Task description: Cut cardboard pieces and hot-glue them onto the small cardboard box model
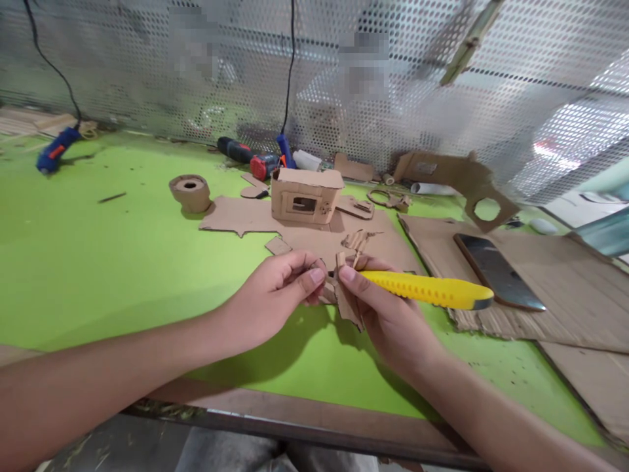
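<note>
My right hand (393, 318) is closed around a yellow box cutter (427, 290), its handle pointing right. The same fingers pinch a small torn cardboard piece (348, 307) upright. Just left of it, my left hand (278, 292) is closed with thumb and fingertips together; what they hold, if anything, is hidden. The cutter's blade end lies between the hands and is mostly out of sight. Beyond them a flat cardboard sheet (240, 215) carries a small cardboard box (307, 196) with a window cut in its front. Torn cardboard scraps (361, 241) lie behind my right hand.
On the green table (98, 262) stands a cardboard roll (190, 195). Two blue glue guns (57, 151) and a drill (240, 152) lie toward the back by a perforated metal screen (147, 78). A phone (501, 272) rests on corrugated cardboard (580, 288) at right.
</note>
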Tool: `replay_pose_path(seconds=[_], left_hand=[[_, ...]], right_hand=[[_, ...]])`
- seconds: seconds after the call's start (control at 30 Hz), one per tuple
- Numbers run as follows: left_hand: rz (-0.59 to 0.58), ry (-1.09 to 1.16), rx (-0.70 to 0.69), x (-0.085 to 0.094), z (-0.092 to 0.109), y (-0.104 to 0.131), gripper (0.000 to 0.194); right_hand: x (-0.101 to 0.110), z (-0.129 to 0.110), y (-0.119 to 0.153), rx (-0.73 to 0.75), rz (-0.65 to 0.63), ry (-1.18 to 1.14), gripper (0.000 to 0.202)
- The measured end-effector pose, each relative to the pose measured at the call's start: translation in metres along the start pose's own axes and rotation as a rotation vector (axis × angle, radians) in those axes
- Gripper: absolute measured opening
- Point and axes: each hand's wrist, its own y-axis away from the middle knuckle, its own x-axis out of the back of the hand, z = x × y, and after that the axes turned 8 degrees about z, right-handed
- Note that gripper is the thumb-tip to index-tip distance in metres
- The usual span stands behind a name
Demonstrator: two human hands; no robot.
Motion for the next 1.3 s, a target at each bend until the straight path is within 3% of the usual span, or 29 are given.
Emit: replay_pose_path(seconds=[0.23,0.37,0.5,0.67,0.8,0.93,1.03,1.2,1.3], left_hand=[[-0.119,0.067,0.123,-0.005,-0.003,0.005,0.030],[-0.070,-0.013,0.050,-0.005,-0.003,0.007,0.019],[0.013,-0.252,-0.015,-0.002,0.002,0.008,0.023],[0.010,-0.289,-0.012,-0.001,0.004,0.009,0.020],[0.002,-0.198,0.042,-0.001,0.001,0.009,0.022],[-0.047,-0.123,0.075,-0.001,0.000,0.008,0.026],[-0.063,-0.140,0.059,0.000,0.001,0.007,0.025],[-0.073,-0.288,-0.010,0.004,0.006,0.003,0.028],[-0.081,-0.336,-0.025,0.004,0.007,0.001,0.028]], right_hand=[[0.007,0.003,0.001,0.122,0.012,0.050,0.037],[0.006,0.002,0.002,0.107,-0.098,0.098,0.030],[0.009,-0.003,0.003,0.118,-0.137,0.213,0.024],[0.015,-0.006,0.009,0.399,-0.032,0.625,0.019],[0.008,-0.007,0.012,0.678,-0.062,0.660,0.010],[0.000,-0.011,0.012,0.808,-0.130,0.692,0.011],[0.002,-0.014,0.012,0.753,-0.121,0.660,0.011],[0.013,-0.012,0.004,0.455,-0.007,0.591,0.016],[0.013,-0.011,-0.002,0.310,-0.022,0.421,0.026]])
